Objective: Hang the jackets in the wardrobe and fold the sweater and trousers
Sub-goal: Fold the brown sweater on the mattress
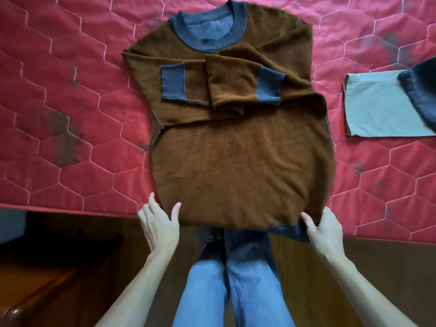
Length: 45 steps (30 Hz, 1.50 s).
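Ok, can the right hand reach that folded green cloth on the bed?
Likely yes: only bare quilt lies between the right hand and the green cloth, though the hand must first release the sweater.

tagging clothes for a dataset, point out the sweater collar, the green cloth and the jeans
sweater collar [238, 27]: head view, on the blue ribbing
green cloth [375, 107]: head view, middle of its flat face
jeans [205, 293]: head view, on one leg
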Available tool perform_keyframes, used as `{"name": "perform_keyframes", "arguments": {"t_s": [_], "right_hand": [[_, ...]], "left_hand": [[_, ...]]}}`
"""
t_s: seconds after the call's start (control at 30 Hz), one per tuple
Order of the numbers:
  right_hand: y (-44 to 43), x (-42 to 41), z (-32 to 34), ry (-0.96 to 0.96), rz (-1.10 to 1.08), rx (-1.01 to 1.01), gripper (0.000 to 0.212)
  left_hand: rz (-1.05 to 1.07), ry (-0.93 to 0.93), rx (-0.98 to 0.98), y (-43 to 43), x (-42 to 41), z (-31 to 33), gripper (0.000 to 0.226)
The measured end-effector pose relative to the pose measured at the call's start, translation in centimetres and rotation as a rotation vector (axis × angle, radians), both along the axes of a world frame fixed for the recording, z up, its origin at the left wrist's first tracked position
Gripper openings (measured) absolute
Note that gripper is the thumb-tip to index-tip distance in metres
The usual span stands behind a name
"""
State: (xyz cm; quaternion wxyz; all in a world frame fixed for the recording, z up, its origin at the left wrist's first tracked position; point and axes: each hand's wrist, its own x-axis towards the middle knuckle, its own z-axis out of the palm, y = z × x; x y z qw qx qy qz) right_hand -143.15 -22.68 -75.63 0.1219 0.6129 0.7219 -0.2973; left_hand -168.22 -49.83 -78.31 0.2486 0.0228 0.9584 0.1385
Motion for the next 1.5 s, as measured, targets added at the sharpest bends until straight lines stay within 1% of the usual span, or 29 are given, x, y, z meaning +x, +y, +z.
{"name": "perform_keyframes", "arguments": {"t_s": [0.07, 0.17, 0.27, 0.33, 0.4, 0.47, 0.5, 0.57, 0.6, 0.63, 0.67, 0.7, 0.73, 0.77, 0.8, 0.83, 0.87, 0.93, 0.97, 1.03, 1.07, 1.17, 1.2, 1.27, 1.33, 1.37, 1.43, 1.47, 1.5], "right_hand": [[-0.9, -0.4, 0.3, 0.089, -0.009, -0.016, 0.026], [-2.2, -1.0, 0.9, 0.164, -0.045, -0.058, 0.029], [-3.0, -1.3, 2.3, 0.252, -0.149, -0.172, 0.022], [-3.1, -1.2, 3.3, 0.313, -0.238, -0.200, 0.018], [-2.8, -0.6, 4.1, 0.349, -0.291, -0.198, 0.014], [-2.2, -0.2, 5.3, 0.365, -0.369, -0.193, 0.011], [-1.9, 0.0, 6.0, 0.383, -0.425, -0.197, 0.011], [-1.1, -0.5, 7.9, 0.450, -0.548, -0.220, 0.012], [-0.5, -1.0, 8.7, 0.491, -0.596, -0.231, 0.012], [0.1, -1.8, 9.7, 0.524, -0.629, -0.251, 0.012], [0.9, -2.8, 10.4, 0.560, -0.654, -0.283, 0.014], [1.9, -4.1, 10.9, 0.601, -0.685, -0.313, 0.018], [3.0, -5.6, 11.5, 0.647, -0.711, -0.332, 0.029], [4.4, -7.2, 11.7, 0.688, -0.721, -0.319, 0.048], [6.0, -8.7, 11.5, 0.729, -0.709, -0.295, 0.068], [7.7, -10.5, 11.4, 0.764, -0.694, -0.265, 0.079], [9.4, -12.8, 11.8, 0.804, -0.682, -0.254, 0.078], [12.8, -17.7, 12.7, 0.883, -0.693, -0.310, 0.055], [14.7, -20.6, 13.1, 0.930, -0.690, -0.335, 0.045], [18.4, -26.0, 13.4, 0.954, -0.662, -0.362, 0.038], [20.0, -28.6, 13.5, 0.964, -0.637, -0.369, 0.038], [24.4, -35.2, 12.6, 0.981, -0.563, -0.432, 0.050], [25.5, -36.9, 11.9, 0.978, -0.539, -0.476, 0.059], [26.9, -39.2, 10.3, 0.923, -0.434, -0.521, 0.072], [27.3, -39.3, 7.8, 0.693, -0.226, -0.400, 0.070], [27.4, -38.5, 6.2, 0.519, -0.119, -0.301, 0.069], [27.4, -36.0, 3.6, 0.169, 0.020, -0.124, 0.073], [27.3, -34.5, 2.6, 0.037, 0.028, -0.075, 0.077], [27.2, -33.2, 2.0, -0.044, 0.005, -0.060, 0.081]], "left_hand": [[0.017, -0.062, 0.048, 0.0, 0.1, 0.2, 0.070], [-0.051, -0.029, 0.141, -0.5, 0.9, 1.4, 0.037], [0.001, -0.267, 0.328, -0.1, 1.3, 3.8, 0.028], [0.035, -0.412, 0.382, -0.6, 1.9, 4.3, 0.047], [0.080, -0.462, 0.418, -1.8, 2.0, 4.6, 0.056], [0.219, -0.472, 0.436, -3.0, 1.5, 4.7, 0.073], [0.275, -0.490, 0.443, -3.3, 1.2, 4.9, 0.070], [0.330, -0.478, 0.470, -2.5, 0.1, 6.9, 0.034], [0.368, -0.473, 0.473, -1.8, -0.6, 7.9, 0.022], [0.415, -0.474, 0.496, -1.0, -1.6, 8.7, 0.019], [0.484, -0.481, 0.544, 0.0, -2.6, 9.6, 0.022], [0.549, -0.482, 0.609, 1.1, -3.8, 10.3, 0.032], [0.602, -0.468, 0.665, 2.5, -5.2, 11.0, 0.046], [0.651, -0.448, 0.716, 4.0, -6.6, 11.8, 0.057], [0.689, -0.430, 0.778, 5.5, -8.1, 12.4, 0.062], [0.727, -0.424, 0.852, 7.2, -9.8, 13.3, 0.058], [0.760, -0.431, 0.928, 9.0, -11.7, 13.8, 0.048], [0.849, -0.436, 1.042, 12.7, -15.8, 15.1, 0.019], [0.891, -0.429, 1.065, 14.4, -17.8, 15.6, 0.013], [0.977, -0.391, 1.100, 17.7, -22.3, 16.0, 0.016], [1.042, -0.382, 1.174, 19.2, -24.4, 15.9, 0.015], [1.137, -0.324, 1.305, 22.5, -29.8, 14.7, 0.014], [1.151, -0.310, 1.298, 23.2, -31.1, 13.7, 0.021], [1.165, -0.311, 1.187, 24.2, -32.6, 11.2, 0.039], [1.071, -0.310, 0.970, 24.8, -32.4, 8.8, 0.047], [0.959, -0.262, 0.792, 24.9, -31.7, 7.6, 0.048], [0.637, -0.143, 0.411, 24.6, -29.6, 5.6, 0.053], [0.488, -0.089, 0.260, 24.3, -28.6, 4.6, 0.057], [0.391, -0.056, 0.171, 24.2, -27.8, 3.9, 0.060]]}}
